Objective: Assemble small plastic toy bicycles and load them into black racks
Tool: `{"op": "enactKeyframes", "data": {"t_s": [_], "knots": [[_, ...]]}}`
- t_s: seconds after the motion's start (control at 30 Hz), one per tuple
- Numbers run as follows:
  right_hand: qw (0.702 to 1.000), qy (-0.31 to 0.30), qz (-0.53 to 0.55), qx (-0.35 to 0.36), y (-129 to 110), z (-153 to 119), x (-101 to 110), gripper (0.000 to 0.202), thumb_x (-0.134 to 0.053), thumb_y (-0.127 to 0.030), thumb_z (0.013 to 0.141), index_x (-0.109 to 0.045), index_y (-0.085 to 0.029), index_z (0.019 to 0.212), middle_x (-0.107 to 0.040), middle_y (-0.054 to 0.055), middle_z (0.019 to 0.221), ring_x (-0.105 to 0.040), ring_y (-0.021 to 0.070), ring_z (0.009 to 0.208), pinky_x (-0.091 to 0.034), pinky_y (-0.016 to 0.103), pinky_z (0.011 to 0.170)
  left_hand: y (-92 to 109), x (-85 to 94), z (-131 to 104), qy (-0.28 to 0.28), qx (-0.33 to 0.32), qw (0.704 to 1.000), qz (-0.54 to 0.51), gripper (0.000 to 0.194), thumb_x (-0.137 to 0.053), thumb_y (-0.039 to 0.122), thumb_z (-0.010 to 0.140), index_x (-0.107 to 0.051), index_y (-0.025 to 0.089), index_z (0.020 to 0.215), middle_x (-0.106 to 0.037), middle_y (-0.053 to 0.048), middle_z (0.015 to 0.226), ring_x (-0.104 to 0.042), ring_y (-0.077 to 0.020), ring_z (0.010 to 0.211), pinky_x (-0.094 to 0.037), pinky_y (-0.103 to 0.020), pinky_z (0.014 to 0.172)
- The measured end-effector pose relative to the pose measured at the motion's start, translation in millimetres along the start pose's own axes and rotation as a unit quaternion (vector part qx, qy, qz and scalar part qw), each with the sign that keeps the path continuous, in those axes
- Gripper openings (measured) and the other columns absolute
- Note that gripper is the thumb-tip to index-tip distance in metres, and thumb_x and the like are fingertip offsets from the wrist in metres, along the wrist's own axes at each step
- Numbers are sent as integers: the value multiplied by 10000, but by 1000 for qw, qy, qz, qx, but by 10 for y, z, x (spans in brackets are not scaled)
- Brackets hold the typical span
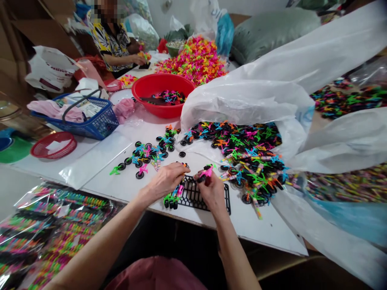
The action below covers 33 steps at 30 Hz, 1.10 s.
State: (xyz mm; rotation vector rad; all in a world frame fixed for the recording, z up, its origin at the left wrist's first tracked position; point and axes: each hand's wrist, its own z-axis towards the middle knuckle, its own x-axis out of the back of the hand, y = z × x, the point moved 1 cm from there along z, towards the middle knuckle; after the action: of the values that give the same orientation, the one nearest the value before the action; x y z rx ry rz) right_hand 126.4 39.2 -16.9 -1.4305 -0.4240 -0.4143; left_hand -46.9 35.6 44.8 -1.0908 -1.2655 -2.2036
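Note:
My right hand (213,191) is closed on a pink toy bicycle (206,172) with black wheels, held above the right part of a black slotted plastic tray (225,197). Close by, my left hand (166,179) has its fingers pinched together over the tray's far left corner. A bit of black and orange shows behind those fingertips, but what they hold is hidden. Several green and blue bicycle pieces with black wheels (171,201) stand at the tray's left end. Loose toy bicycles (146,151) lie on the table beyond my left hand.
A heap of toy bicycles and patterned sticks (254,161) spills from a white plastic bag (242,100) at right. Behind are a red basin (163,110), a blue basket (102,125) and a red basket (54,151). Another person (117,44) works at the far side. Packed bags (54,237) lie lower left.

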Motion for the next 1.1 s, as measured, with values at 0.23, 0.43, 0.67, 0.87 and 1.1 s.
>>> {"op": "enactKeyframes", "data": {"t_s": [0.23, 0.43, 0.67, 0.87, 1.1], "knots": [[993, 6, -91, 81, -259, -128, 206, 180, -491, -298, 816, -612, -181, 880, -594, 20, 765, -508, 113, 575, -394, 230, 585, 212, 145, 303, 18, 144, 986, -83, 448, -696, 390, 671, -618, 148, 1039, -643, -81, 1018, -595, -217, 920, -475, -339, 801], [997, -5, -20, 72, -472, -230, 383, 169, -541, -346, 799, -578, -194, 734, -484, -29, 618, -442, 106, 541, -349, 216, 523, 466, 94, 437, -58, 207, 942, -256, 204, -631, 334, 713, -617, 131, 712, -555, 34, 590, -505, -101, 555, -384, -213, 518], [981, -75, 176, -9, -470, -192, 436, 217, -630, -369, 708, -511, -188, 724, -419, -68, 545, -366, 84, 480, -292, 196, 443, 496, 323, 357, 0, 122, 980, -155, 388, -709, 359, 660, -629, 167, 987, -649, -34, 912, -578, -159, 782, -461, -274, 690], [987, -27, 143, -70, -148, -67, -46, 224, -517, -393, 777, -571, -175, 781, -585, 14, 596, -541, 156, 535, -443, 257, 514, 177, 205, 170, -16, -12, 998, 63, 180, -505, 143, 814, -618, 141, 953, -639, -81, 914, -585, -189, 900, -465, -330, 817], [999, -7, -9, 41, 12, -12, -325, 133, -476, -237, 784, -580, -178, 724, -577, 42, 775, -550, 157, 684, -443, 254, 630, 24, -32, 72, -51, -29, 994, 97, 232, -465, 92, 834, -621, 153, 993, -664, -70, 879, -608, -191, 876, -466, -322, 815]]}}
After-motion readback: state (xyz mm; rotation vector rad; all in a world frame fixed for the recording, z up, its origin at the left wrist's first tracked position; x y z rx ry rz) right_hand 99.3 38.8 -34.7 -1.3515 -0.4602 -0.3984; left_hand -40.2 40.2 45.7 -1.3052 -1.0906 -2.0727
